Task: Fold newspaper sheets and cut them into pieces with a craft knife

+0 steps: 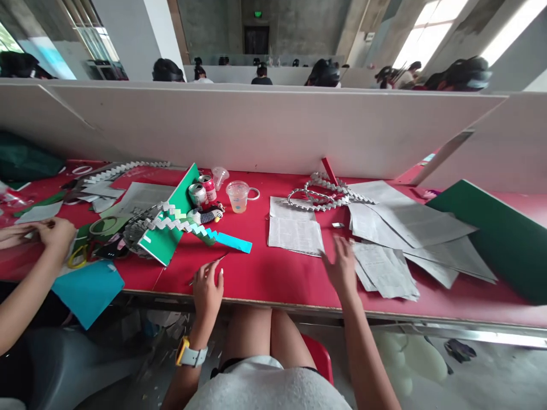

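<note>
The left hand (207,285) mostly hides one thin tool (221,259); cannot tell whether its fingers grip. The right hand (341,266), fingers apart, is near papers (387,272), overlapping beyond count.

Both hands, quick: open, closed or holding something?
Left hand: half curled at a thin stick; a grip cannot be told.
Right hand: open, near the newspaper, holding nothing visible.

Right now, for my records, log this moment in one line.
left hand: near table edge | right hand: beside papers | cup: upright

Windows (431,33) at upper right glare; edges stretch.
</note>
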A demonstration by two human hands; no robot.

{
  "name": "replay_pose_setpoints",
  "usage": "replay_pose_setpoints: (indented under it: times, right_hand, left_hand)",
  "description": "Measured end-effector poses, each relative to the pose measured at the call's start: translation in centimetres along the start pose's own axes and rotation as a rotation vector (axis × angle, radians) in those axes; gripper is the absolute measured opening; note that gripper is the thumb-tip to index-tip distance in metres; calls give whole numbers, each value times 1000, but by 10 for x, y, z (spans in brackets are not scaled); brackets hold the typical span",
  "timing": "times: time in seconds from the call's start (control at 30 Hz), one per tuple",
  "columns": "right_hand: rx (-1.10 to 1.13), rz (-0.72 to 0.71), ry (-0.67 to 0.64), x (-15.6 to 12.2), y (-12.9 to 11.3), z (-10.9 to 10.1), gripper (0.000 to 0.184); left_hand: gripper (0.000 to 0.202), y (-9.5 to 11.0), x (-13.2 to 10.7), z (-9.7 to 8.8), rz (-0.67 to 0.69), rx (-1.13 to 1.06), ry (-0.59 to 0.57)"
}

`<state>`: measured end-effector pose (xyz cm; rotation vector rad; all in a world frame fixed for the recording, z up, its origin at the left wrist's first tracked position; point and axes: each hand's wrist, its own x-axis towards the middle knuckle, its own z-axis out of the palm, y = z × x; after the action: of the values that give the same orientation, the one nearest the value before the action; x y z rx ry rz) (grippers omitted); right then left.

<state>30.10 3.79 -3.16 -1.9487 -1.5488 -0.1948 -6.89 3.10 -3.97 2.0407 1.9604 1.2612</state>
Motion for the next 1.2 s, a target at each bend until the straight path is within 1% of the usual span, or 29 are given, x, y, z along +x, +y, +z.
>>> replay_pose_setpoints:
  times: [0.03, 0.07, 0.13, 0.2, 0.23, 0.33, 0.4, 0.5, 0.57, 0.67, 0.73, 0.8, 0.93, 1.0, 1.13, 1.2]
  right_hand:
    - [-9, -100, -117, 7, -14, 13, 60]
    - [-29, -165, -215, 12, -27, 26, 58]
    - [-68, -219, -391, 20, -49, 48, 58]
    - [-109, -225, -485, 22, -62, 62, 54]
    - [-121, -227, -492, 21, -64, 66, 49]
    - [-125, -272, -390, 16, -62, 71, 35]
    - [-133, -330, -330, 13, -58, 73, 31]
    - [-127, -403, -302, 8, -56, 73, 30]
    - [-112, -418, -297, 6, -56, 73, 31]
    - [-96, -399, -283, 5, -56, 73, 28]
    - [-78, -368, -245, 3, -56, 73, 27]
    - [-52, -367, -216, 1, -58, 74, 28]
    - [-25, -486, -234, -2, -63, 73, 31]
    - [-37, -511, -230, -3, -65, 73, 33]
    - [-70, -447, -192, -4, -66, 71, 27]
    - [-81, -407, -166, -4, -67, 69, 26]
  left_hand:
    - [31, -8, 3, -2, -14, 71, 2]
    - [30, -16, 5, -3, -32, 120, -8]
    - [25, -30, 9, -5, -68, 153, -51]
    - [19, -41, 12, -7, -97, 109, -108]
    - [17, -45, 15, -7, -104, 68, -135]
    - [16, -55, 23, -9, -74, -44, -223]
    - [16, -58, 29, -9, -43, -61, -249]
    - [15, -60, 34, -7, -12, -10, -220]
    - [14, -60, 35, -6, 12, 15, -193]
    - [15, -60, 34, -6, 38, 11, -173]
    - [15, -60, 33, -5, 40, 7, -172]
    - [16, -60, 32, -5, 44, 11, -169]
    - [19, -60, 29, -4, 66, 58, -157]
    - [20, -59, 28, -4, 73, 77, -153]
    - [18, -55, 27, -3, 86, 44, -134]
    - [18, -52, 23, -3, 90, -23, -79]
